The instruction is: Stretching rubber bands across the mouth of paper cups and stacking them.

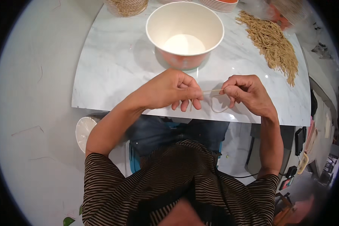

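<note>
A thin tan cord [213,90] is stretched between my two hands above the near edge of the table. My left hand [173,90] pinches it between thumb and forefinger, the other fingers hanging loosely. A short end dangles under that hand. On the other side my right hand [248,94] grips the cord with thumb and fingertips, and a slack loop hangs down between the hands. Just beyond them stands a big round paper tub [186,59], cream inside and orange outside, with nothing seen in it.
A heap of similar tan cords [273,41] lies at the right of the white marbled table [109,75]. Stacked paper tubs [219,5] stand at the far edge, and one at far left [129,6] has cords on it. A lined white bin [85,130] is below left.
</note>
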`<state>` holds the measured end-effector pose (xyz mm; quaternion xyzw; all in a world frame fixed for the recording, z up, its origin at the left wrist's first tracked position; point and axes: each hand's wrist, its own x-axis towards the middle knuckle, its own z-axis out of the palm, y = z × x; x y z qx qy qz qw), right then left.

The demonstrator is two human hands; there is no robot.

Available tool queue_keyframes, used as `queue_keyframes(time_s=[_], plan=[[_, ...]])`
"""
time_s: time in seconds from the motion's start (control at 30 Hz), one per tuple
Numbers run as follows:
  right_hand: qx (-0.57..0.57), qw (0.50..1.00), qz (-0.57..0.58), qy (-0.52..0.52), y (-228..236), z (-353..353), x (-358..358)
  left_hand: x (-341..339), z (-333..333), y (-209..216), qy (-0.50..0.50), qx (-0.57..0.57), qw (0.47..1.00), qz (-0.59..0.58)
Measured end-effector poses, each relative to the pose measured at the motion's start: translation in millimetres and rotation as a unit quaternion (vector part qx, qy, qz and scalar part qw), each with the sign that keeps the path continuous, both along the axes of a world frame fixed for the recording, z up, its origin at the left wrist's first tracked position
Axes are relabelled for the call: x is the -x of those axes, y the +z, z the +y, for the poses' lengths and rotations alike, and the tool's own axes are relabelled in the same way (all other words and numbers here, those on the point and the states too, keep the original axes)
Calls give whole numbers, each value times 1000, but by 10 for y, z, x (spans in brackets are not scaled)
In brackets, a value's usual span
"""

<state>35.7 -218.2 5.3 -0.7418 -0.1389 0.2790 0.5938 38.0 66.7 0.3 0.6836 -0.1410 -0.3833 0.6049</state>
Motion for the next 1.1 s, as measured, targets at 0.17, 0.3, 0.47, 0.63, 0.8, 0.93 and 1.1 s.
queue_keyframes(time_s=[0.17, 0.3, 0.47, 0.63, 0.8, 0.93, 1.1], plan=[[53, 996, -68, -14, 7, -26, -41, -9, 88, -53, 8, -10, 1000, -1], [72, 994, -81, -21, 3, -89, -107, 3, 155, -88, 17, -12, 1000, 3], [128, 981, -136, -53, 9, -101, -106, 3, 82, -77, 40, -38, 998, -15], [66, 990, -121, 13, 103, 277, 248, 40, -23, -88, 26, -56, 998, -29], [62, 979, -189, -33, -241, 521, 372, 34, -59, -107, 7, -85, 996, -34], [96, 943, -318, -24, -338, 494, 344, 34, -7, -104, -8, -108, 994, -33], [79, 944, -316, -40, -300, 530, 390, 60, 46, -121, -8, -61, 998, 8]])
